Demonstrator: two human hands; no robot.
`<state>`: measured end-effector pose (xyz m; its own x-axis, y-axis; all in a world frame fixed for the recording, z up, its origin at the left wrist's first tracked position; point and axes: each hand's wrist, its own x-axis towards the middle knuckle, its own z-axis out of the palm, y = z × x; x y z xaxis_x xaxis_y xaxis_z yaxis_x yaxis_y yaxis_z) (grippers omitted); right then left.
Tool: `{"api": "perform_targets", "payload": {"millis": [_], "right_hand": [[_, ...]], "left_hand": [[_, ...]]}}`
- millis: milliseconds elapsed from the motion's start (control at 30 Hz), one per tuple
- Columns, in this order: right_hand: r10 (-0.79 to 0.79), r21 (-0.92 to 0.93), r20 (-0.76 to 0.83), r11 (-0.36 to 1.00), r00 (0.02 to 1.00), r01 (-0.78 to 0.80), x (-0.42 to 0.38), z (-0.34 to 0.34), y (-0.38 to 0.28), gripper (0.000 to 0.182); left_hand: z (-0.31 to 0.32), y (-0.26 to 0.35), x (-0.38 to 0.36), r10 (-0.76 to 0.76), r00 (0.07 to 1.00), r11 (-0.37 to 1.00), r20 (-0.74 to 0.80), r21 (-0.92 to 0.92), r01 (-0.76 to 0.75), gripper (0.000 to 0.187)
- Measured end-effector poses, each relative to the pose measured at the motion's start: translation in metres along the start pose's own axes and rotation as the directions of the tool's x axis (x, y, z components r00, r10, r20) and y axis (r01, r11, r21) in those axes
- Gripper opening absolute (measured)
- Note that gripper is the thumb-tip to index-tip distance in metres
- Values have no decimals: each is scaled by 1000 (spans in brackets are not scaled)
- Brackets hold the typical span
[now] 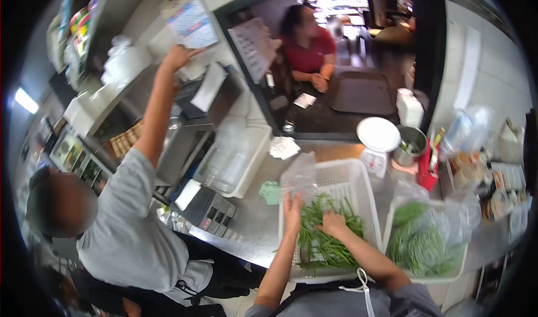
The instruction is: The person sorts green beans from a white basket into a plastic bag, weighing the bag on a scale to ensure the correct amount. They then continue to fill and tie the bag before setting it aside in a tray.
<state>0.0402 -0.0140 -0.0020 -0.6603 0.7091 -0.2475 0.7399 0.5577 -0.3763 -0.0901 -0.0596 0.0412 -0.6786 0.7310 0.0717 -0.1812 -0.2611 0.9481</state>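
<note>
In the head view, a white perforated plastic basket (374,216) stands on the steel counter in front of me. Loose green vegetable stems (330,250), long and thin, lie in it. My left hand (292,211) is at the basket's left side, its fingers closed on the lower part of a clear plastic bag (301,175). Among the stems is my right hand (333,225), with fingers curled around some of them; the fingertips are partly hidden by greens.
To the right, a second tub (463,266) holds bagged greens (417,244). A kitchen scale (374,161) stands behind the basket, beside a metal pot (413,142). Left are a container of clear plastic boxes (245,188) and a co-worker (126,221) reaching up. Another person (308,48) stands beyond the window.
</note>
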Motion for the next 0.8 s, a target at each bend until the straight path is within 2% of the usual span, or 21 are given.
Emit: {"api": "perform_targets", "payload": {"millis": [67,100,133,233,333,467,567,600,667,700,733,767,800], "right_hand": [[45,13,104,999,994,-46,-7,-12,-15,87],[-9,-24,96,1000,995,11,-12,-14,-17,91],[-60,-61,90,996,994,66,-15,-15,-19,95],[-104,-149,173,980,979,130,-17,-15,-25,95],[-185,-137,139,969,973,203,-12,3,-23,90],[-317,-284,114,898,942,336,-18,7,-25,71],[-189,41,193,982,963,184,1,5,-17,61],[-132,89,215,989,968,116,-2,-12,-21,56],[-126,294,154,953,980,77,15,-6,-4,59],[-201,466,189,880,961,93,17,-20,1,56],[-225,582,11,794,974,177,34,10,20,51],[-118,710,0,699,993,83,31,7,20,49],[-69,812,61,584,996,-9,29,-2,19,46]], "left_hand": [[2,3,-2,-8,999,1000,35,-5,8,51],[4,3,-3,-3,999,1000,40,3,3,50],[4,-8,0,12,1000,1000,-24,17,-11,47],[-1,-21,7,45,999,996,20,71,-46,42],[6,-11,4,85,995,993,58,75,-89,40],[4,-10,3,59,993,989,101,126,-72,40],[1,-7,1,49,997,990,57,130,-56,41],[0,-9,1,32,998,992,46,124,-37,42],[-24,-39,16,31,999,975,22,218,-36,49],[-28,-41,19,108,994,969,-18,227,-101,51],[-19,-1,6,-47,998,986,44,161,39,52],[-18,-3,9,91,994,994,63,48,-95,51],[-16,0,9,55,997,998,47,31,-57,51]]}}
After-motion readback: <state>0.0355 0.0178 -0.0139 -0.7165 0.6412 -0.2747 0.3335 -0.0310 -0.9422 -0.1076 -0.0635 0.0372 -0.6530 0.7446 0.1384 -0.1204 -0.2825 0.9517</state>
